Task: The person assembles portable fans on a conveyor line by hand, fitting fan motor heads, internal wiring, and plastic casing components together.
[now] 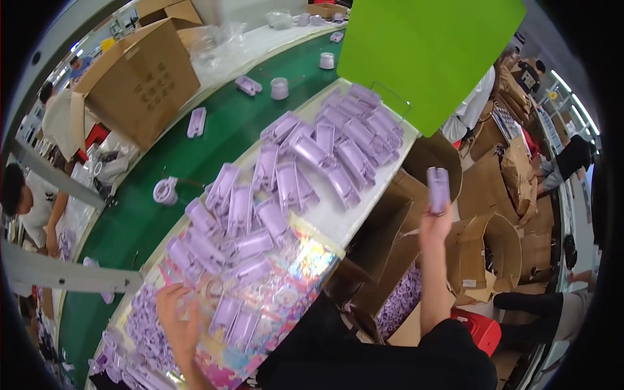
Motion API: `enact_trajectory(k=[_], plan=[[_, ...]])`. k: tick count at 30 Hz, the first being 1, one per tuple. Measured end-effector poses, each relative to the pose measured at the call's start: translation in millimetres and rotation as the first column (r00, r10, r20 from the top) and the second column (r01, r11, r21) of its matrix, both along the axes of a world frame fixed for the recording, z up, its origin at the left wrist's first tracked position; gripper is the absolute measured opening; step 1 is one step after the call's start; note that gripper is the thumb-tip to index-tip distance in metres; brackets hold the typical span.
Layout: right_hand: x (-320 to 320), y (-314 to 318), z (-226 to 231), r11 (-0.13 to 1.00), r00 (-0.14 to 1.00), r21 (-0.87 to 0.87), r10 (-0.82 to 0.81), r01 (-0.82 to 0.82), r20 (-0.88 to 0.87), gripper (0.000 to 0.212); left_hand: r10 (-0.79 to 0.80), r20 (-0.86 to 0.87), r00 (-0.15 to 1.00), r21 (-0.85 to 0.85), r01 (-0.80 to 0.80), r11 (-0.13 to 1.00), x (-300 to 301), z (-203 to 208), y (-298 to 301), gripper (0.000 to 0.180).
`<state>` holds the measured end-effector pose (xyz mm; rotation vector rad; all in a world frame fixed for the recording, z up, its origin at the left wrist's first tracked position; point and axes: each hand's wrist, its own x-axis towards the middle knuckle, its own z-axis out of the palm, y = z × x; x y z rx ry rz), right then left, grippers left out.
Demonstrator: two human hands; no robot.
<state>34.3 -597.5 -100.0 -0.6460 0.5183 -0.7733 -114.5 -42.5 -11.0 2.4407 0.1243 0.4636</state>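
Observation:
Out to the right, over the cardboard boxes, my right hand (434, 227) is closed round the lower end of a light purple plastic housing (439, 188), held upright. My left hand (177, 318) hovers low on the left, fingers bent and apart, with nothing visible in it. Beside it lies a heap of small purple plastic parts (148, 320). Two purple housings (243, 327) lie side by side on the colourful printed sheet (224, 365) in front of me. A large pile of the same purple housings (240, 207) spreads up the white worktop (325, 224).
A green conveyor belt (144, 170) curves past the worktop, carrying scattered purple parts. A bright green panel (426, 58) stands at the far end. Open cardboard boxes (487, 250) crowd the right, one holding small purple pieces (400, 292). Other people work on both sides.

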Motion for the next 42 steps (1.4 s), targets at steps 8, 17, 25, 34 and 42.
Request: enact_trajectory(k=[8,17,25,34,42], plan=[[188,-396,-53,0.893,0.967,-0.380,0.253,-0.240,-0.017,0.050,0.226,0.202,0.953,-0.317,-0.155,0.936,116,-13,70,0.018],[329,-414,-109,0.632,0.702,-0.317,0.682,-0.707,-0.207,0.032,0.595,0.203,0.777,0.160,-0.626,0.763,165,-54,167,0.039],[326,-449,-90,0.753,0.836,-0.373,0.437,-0.542,-0.333,0.031,0.698,-0.389,0.601,0.635,-0.374,0.676,154,-91,177,0.027],[231,-319,-80,0.822,0.865,-0.418,0.166,-0.387,-0.474,0.030,0.653,-0.186,0.734,0.796,-0.277,0.538,144,-84,171,0.022],[58,-36,13,-0.179,0.940,-0.952,-0.282,-0.248,-0.192,0.014,0.177,0.025,0.984,-0.423,-0.150,0.894,120,12,57,0.025]])
